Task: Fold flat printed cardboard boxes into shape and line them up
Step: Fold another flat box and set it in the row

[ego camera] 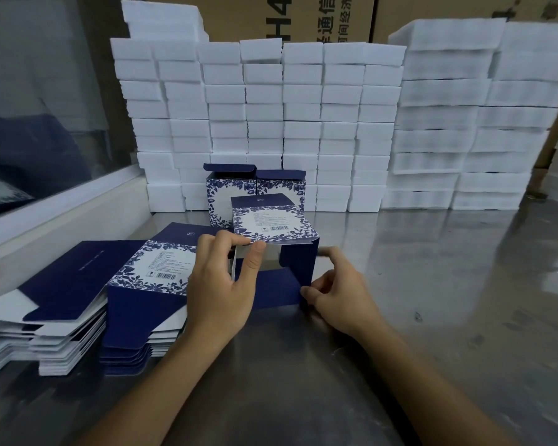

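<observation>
We note left hand pinching the blue floral printed cardboard box at its open end, steadying it; right hand pinches its navy flap, presumably to tuck it

Half-folded blue floral box upright; flat stacks left.
</observation>
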